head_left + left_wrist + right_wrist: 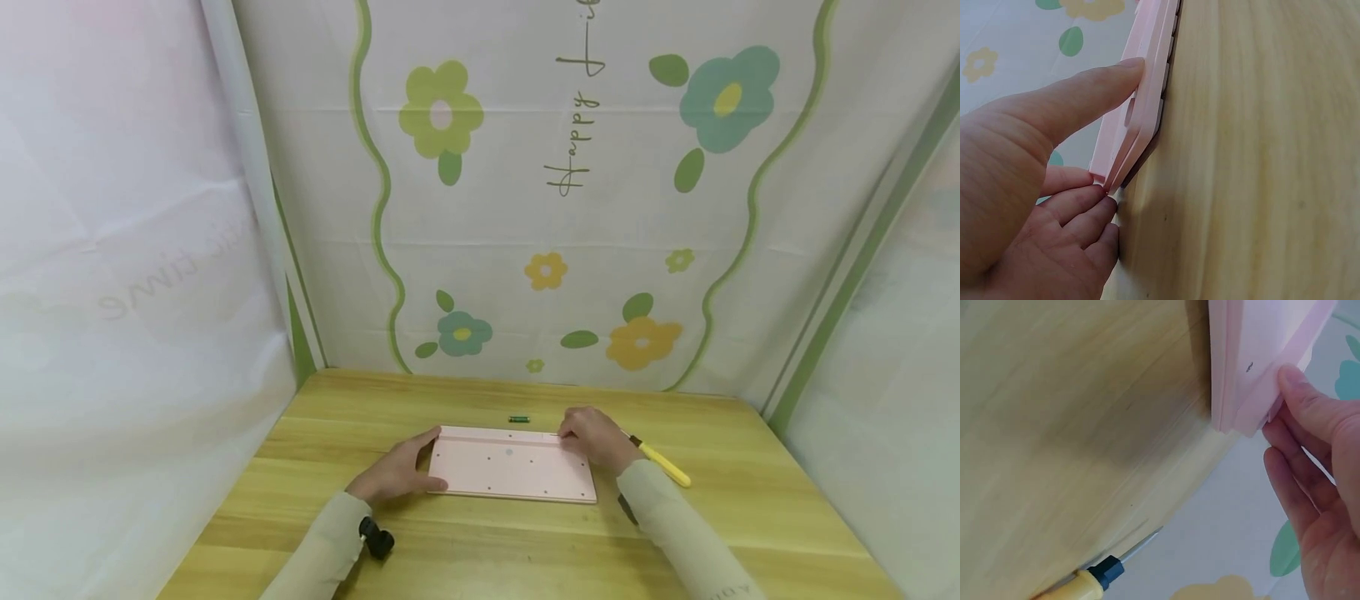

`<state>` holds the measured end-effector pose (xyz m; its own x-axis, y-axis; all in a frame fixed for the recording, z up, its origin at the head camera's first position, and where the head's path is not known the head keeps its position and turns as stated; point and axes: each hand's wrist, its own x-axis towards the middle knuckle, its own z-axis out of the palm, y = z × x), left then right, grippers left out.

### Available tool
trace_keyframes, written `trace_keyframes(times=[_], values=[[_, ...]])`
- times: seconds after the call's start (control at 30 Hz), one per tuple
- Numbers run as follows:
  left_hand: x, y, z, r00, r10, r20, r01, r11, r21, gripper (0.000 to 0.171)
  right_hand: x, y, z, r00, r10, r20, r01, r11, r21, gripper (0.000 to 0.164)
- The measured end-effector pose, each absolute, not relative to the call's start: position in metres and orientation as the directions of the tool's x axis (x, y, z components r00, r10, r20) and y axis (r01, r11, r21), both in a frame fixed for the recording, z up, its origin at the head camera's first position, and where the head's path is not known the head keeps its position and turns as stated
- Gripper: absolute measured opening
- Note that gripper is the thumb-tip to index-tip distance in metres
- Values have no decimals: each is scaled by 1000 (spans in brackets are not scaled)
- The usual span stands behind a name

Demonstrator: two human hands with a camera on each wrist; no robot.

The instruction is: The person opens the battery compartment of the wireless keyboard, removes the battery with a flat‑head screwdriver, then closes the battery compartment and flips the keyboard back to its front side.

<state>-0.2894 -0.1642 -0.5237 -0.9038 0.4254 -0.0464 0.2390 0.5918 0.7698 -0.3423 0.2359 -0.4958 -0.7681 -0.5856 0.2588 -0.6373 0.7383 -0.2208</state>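
Observation:
A pink keyboard lies face down on the wooden table, its screw-dotted back up and dark key edges showing underneath in the left wrist view. My left hand holds its left end, thumb on the near corner and fingertips by the far one. At the far right corner, my right hand pinches the raised back edge between thumb and fingers. That grip partly hides the corner. Behind the keyboard lies a small green battery.
A screwdriver with a yellow handle lies right of my right hand; its metal shaft shows in the right wrist view. White curtains with printed flowers stand behind the wooden table and at both sides.

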Motion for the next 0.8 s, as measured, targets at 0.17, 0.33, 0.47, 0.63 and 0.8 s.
trace_keyframes(times=[0.17, 0.33, 0.47, 0.63, 0.8], values=[[-289, -163, -524, -899, 435, -44, 250, 595, 764, 105, -338, 234, -495, -759, -603, 243, -639, 761, -107, 30], [-292, -161, -525, -902, 429, -42, 248, 596, 763, 106, -333, 235, -490, -749, -620, 233, -643, 765, -30, 30], [-292, -161, -525, -899, 437, -36, 258, 595, 761, 106, -326, 234, -489, -768, -600, 225, -617, 787, -7, 21], [-292, -161, -523, -897, 439, -49, 255, 606, 753, 106, -323, 234, -489, -782, -587, 208, -600, 800, -1, 11], [-293, -163, -515, -904, 426, -47, 265, 642, 720, 103, -325, 234, -479, -809, -570, 142, -585, 806, -94, 13]])
